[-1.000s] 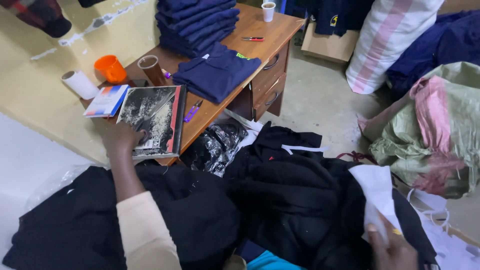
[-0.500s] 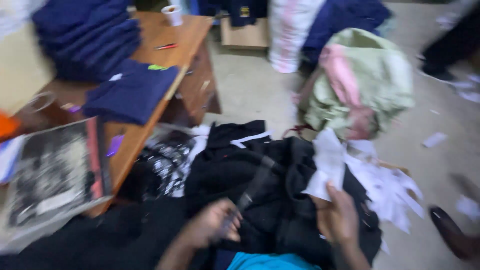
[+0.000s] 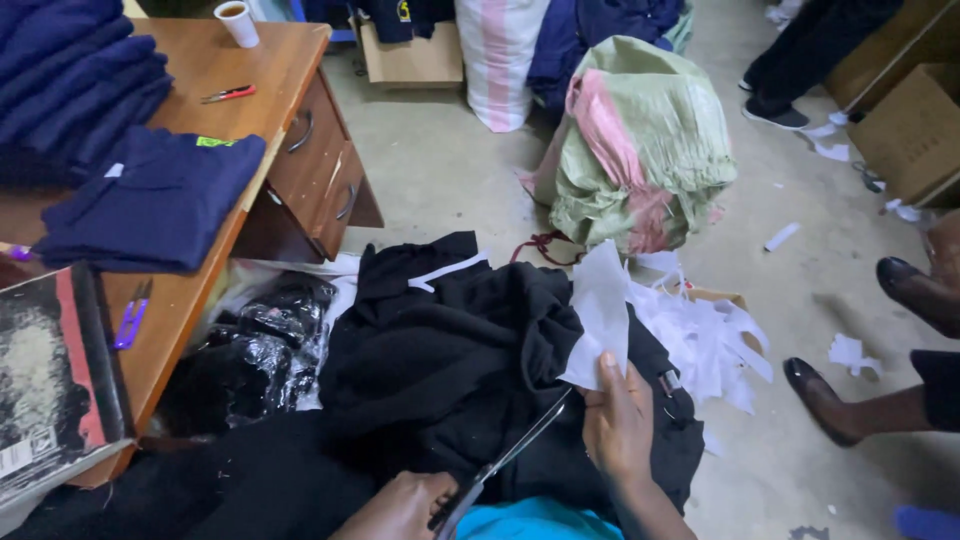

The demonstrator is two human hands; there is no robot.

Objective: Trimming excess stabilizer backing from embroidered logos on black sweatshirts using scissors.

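Head view, left to right, with the black garment pile (image 3: 450,370) as landmark.

Left of the pile: wooden worktop (image 3: 270,70) carrying a dark book (image 3: 50,380), purple thread snips (image 3: 130,315), folded navy garments (image 3: 150,200), red-handled snips (image 3: 228,94) and a paper cup (image 3: 238,22). Between worktop and pile: black goods in clear plastic bags (image 3: 250,350).

On the near edge of the pile: left hand (image 3: 400,505), grip closed around the handles of the scissors (image 3: 505,462). Blades point up and to the right toward the white paper piece (image 3: 600,315); they appear nearly closed, but this cannot be told for certain.

Right hand (image 3: 620,425), grip pinching the lower edge of the white paper piece, which stands upright above the pile.

Right of the pile: white paper offcuts (image 3: 700,335) on the floor, a green-and-pink sack (image 3: 640,140) beyond them, and another person's black shoes (image 3: 825,400) close by.

Risks, as judged:
- Blade tips lie just beside the right-hand fingers; a slip could nick them.
- Dark fabric lies directly under the paper; a low cut could snag it.
- Offcuts on the floor could slide underfoot.

Clearances: worktop edge and drawers bound the left; open concrete floor (image 3: 450,170) lies beyond the pile; the right side is crowded by offcuts and the other person's feet.
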